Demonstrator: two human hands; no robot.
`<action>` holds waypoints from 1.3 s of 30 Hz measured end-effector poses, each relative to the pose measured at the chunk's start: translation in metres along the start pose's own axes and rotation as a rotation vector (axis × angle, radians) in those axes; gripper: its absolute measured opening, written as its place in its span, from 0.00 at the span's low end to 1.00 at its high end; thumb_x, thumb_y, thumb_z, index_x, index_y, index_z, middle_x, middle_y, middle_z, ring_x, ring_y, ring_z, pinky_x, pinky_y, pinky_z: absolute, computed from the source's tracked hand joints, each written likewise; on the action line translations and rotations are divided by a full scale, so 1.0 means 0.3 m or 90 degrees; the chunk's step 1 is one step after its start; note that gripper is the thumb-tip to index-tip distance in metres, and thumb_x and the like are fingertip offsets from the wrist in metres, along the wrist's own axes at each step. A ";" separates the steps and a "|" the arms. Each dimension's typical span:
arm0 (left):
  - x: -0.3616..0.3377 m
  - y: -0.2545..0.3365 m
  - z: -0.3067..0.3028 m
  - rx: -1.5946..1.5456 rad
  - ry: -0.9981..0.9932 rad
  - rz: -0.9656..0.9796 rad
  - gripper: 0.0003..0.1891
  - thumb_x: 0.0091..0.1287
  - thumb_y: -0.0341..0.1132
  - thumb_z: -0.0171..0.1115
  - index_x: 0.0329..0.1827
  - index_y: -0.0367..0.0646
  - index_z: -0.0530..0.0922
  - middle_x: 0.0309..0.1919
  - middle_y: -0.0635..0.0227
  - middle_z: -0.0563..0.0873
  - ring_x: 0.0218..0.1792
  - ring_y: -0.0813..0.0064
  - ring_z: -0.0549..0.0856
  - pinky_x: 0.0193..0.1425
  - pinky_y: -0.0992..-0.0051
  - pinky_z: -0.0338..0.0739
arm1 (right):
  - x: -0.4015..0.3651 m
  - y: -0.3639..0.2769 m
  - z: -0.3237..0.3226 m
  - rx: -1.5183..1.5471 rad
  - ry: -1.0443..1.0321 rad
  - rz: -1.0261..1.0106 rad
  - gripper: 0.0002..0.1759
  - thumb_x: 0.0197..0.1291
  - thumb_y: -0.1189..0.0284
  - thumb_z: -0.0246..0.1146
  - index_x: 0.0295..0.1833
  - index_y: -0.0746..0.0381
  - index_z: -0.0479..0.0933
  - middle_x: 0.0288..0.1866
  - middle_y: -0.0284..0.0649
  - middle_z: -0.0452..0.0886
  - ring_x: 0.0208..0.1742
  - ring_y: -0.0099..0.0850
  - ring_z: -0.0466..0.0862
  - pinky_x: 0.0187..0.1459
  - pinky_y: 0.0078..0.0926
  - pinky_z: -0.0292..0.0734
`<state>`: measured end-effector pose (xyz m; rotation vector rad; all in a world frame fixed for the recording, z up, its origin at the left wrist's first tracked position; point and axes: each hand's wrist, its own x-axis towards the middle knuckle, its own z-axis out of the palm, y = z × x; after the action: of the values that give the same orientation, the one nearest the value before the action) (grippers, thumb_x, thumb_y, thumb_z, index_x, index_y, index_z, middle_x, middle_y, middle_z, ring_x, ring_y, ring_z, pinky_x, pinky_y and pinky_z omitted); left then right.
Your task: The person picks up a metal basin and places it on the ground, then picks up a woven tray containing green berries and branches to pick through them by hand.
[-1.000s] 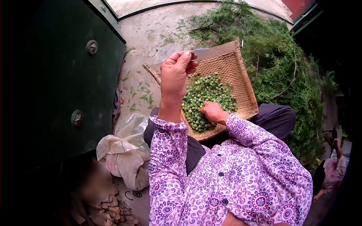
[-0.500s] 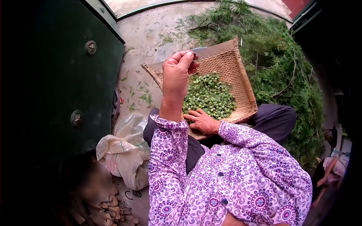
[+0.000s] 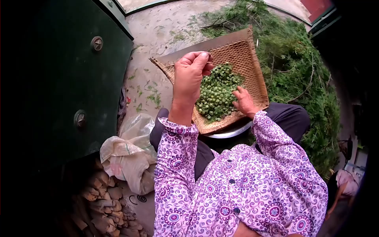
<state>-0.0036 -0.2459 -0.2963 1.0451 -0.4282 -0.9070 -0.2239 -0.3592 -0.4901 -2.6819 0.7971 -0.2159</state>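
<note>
A woven winnowing basket [image 3: 258, 85] rests tilted over my lap, its worn far edge raised. Inside it lies a heap of small green cones [image 3: 219, 96] mixed with bits of leaf. My left hand [image 3: 192, 71] is held up above the basket's left part, thumb pressed against bent fingers. Whatever may be in that pinch is too small or hidden to name. At the right side of the heap is my right hand [image 3: 245, 102], fingers apart and reaching to the cones' edge. Beneath the basket shows the rim of a metal basin [image 3: 231, 132].
Cut evergreen branches [image 3: 294, 75] pile up on the right. A dark green metal door [image 3: 59, 79] stands at the left. By my left knee lies a crumpled plastic sack [image 3: 128, 156], with split firewood [image 3: 108, 201] below it. Leaf scraps dot the concrete floor [image 3: 158, 31].
My right hand has moved from the basket's near left edge to the right side of the heap. The cones have shifted, and the basin's near rim now shows. The left hand stays raised and pinched.
</note>
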 end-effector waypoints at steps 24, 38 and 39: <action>-0.012 -0.011 -0.010 0.018 0.011 0.001 0.06 0.64 0.32 0.56 0.37 0.39 0.78 0.31 0.65 0.84 0.27 0.80 0.82 0.31 0.82 0.76 | -0.176 -0.130 0.062 -0.186 -0.210 -0.314 0.05 0.49 0.70 0.53 0.32 0.57 0.72 0.34 0.38 0.70 0.42 0.34 0.70 0.37 0.35 0.64; 0.001 -0.013 -0.020 0.007 0.025 0.009 0.07 0.65 0.32 0.54 0.36 0.38 0.78 0.32 0.62 0.84 0.28 0.76 0.83 0.32 0.79 0.76 | -0.382 -0.243 -0.036 -0.092 -0.194 -0.379 0.06 0.50 0.66 0.52 0.29 0.55 0.71 0.30 0.34 0.67 0.38 0.29 0.69 0.33 0.29 0.62; 0.001 -0.017 -0.013 0.009 0.027 0.002 0.07 0.65 0.32 0.54 0.36 0.38 0.78 0.32 0.62 0.84 0.28 0.76 0.83 0.32 0.79 0.76 | -0.366 -0.245 -0.052 -0.043 -0.211 -0.361 0.07 0.47 0.64 0.57 0.28 0.56 0.73 0.30 0.35 0.70 0.38 0.31 0.71 0.33 0.32 0.65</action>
<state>-0.0030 -0.2449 -0.3028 1.0753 -0.4014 -0.8792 -0.2819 -0.2449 -0.4548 -2.8343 -0.0640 0.1272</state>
